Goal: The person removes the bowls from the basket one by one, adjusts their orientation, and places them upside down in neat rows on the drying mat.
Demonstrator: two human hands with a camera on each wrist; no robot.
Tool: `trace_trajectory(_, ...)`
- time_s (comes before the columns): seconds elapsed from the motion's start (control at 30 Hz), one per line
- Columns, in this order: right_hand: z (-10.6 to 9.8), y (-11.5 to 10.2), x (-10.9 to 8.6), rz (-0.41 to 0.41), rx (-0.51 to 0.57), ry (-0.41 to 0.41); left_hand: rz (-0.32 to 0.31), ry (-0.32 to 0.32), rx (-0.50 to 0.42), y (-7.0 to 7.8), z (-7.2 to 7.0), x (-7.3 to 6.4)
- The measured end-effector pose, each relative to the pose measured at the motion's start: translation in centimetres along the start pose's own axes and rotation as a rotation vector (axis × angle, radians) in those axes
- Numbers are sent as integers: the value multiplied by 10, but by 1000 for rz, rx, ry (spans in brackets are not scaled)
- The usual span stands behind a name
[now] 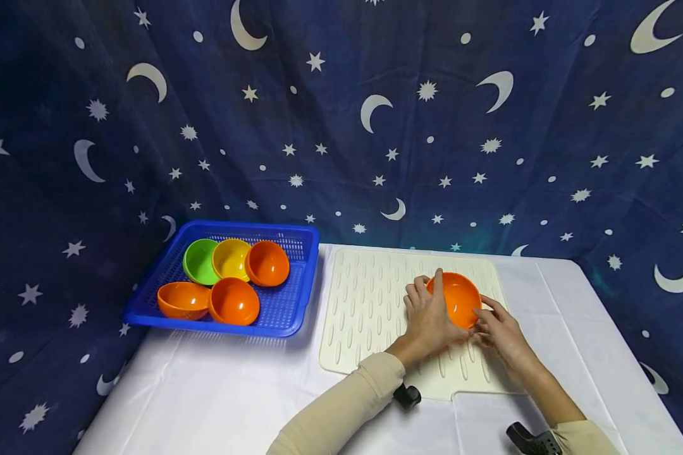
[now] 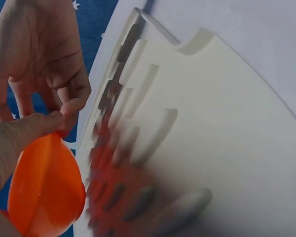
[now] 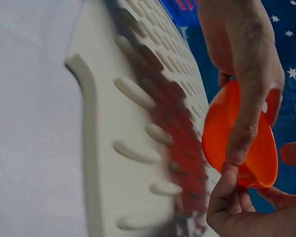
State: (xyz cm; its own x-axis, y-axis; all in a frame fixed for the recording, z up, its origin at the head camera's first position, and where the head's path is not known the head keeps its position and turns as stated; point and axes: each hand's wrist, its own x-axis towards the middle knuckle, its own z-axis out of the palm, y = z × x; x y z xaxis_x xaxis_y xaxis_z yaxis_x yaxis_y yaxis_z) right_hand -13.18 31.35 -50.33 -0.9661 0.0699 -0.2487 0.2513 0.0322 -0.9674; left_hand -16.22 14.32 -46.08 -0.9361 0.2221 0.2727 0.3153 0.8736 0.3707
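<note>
An orange bowl (image 1: 461, 300) is held between both hands over the white ribbed mat (image 1: 364, 303), tilted with its hollow side toward the head camera. My left hand (image 1: 429, 319) grips it from the left, thumb along the near rim and fingers around the far side. My right hand (image 1: 503, 335) holds the rim at the lower right with bent fingers. In the right wrist view the left thumb lies across the bowl (image 3: 219, 126), its tip meeting the right fingertips. A reddish reflection shows on the mat (image 2: 227, 123) below the bowl in the left wrist view.
A blue perforated basket (image 1: 281, 316) stands left of the mat. Inside are a green bowl (image 1: 199, 262), a yellow bowl (image 1: 230, 258) and several orange bowls (image 1: 234, 302). A white cloth (image 1: 216, 392) covers the table; a dark star-patterned curtain (image 1: 341, 114) hangs behind.
</note>
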Motion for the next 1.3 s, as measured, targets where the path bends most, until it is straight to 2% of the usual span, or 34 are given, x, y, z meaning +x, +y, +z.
trace_trajectory(0.1,-7,2,13,-17,-31,11,5,8,-46,1,0,4)
trace_trajectory(0.23,-14,2,26,-63,-37,33,61,13,-140,2,-5,10)
trace_trajectory(0.3,-17,3,30,-96,-28,37,85,7,-150,2,-8,13)
trace_trajectory(0.43,-24,7,36,-163,12,38,112,-43,-162,1,-10,13)
trace_trajectory(0.57,-32,8,42,-205,-41,59,164,-97,-219,0,-10,15)
trace_trajectory(0.63,-34,6,43,-212,-89,76,191,-123,-249,1,-11,16)
trace_trajectory(0.73,-35,0,41,-198,-99,82,225,-161,-279,2,-10,17)
trace_trajectory(0.87,-38,1,41,-179,-19,86,261,-188,-297,3,-6,17)
trace_trajectory(1.0,-42,4,47,-186,31,74,263,-183,-308,3,0,19)
trace_trajectory(1.1,-43,6,50,-183,-30,88,235,-206,-325,2,5,21)
trace_trajectory(1.3,-43,5,52,-199,-225,104,189,-307,-381,-1,11,24)
